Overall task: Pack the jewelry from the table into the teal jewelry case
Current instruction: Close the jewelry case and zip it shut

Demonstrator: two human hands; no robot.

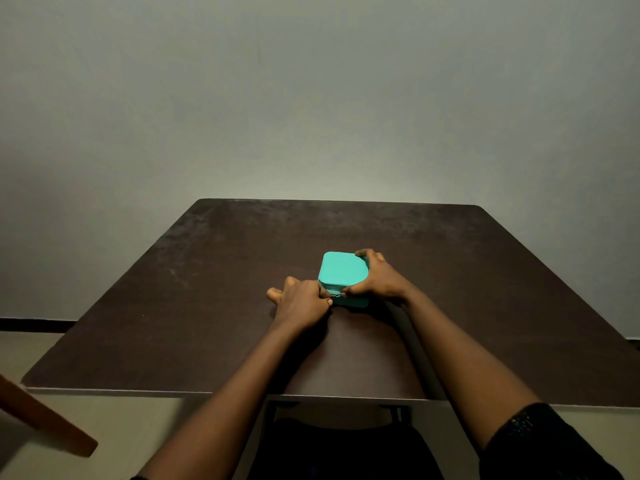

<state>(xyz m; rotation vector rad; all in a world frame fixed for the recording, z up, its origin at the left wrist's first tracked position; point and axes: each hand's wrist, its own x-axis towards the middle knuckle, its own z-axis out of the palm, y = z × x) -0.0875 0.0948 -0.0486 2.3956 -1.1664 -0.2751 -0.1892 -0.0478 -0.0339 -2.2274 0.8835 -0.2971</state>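
Where the view begins at the lower left, a brown wooden bar (45, 419) slants across the pale floor (104, 410), just off the bench's near corner. A dark brown bench (173, 323) fills the middle of the view, with a grey-green wall (311, 98) behind it. The left hand (301, 303) lies low on the bench, just left of the case. Its thumb and forefinger are drawn together at the case's near left corner, pinching a small zip pull (332, 296). Its other fingers (275, 293) stretch out to the left, along the bench top. The pull itself is small and dim, so its shape cannot be told.

The case (343, 270), teal and square with rounded corners, sits flat near the middle of the bench with its lid down. The right hand (379, 280) grips it from the right: the fingers curl over the far right corner and the thumb presses on the near side, close to the pull. Both forearms reach in from the near edge, and a dark sleeve (540, 441) covers the right upper arm.
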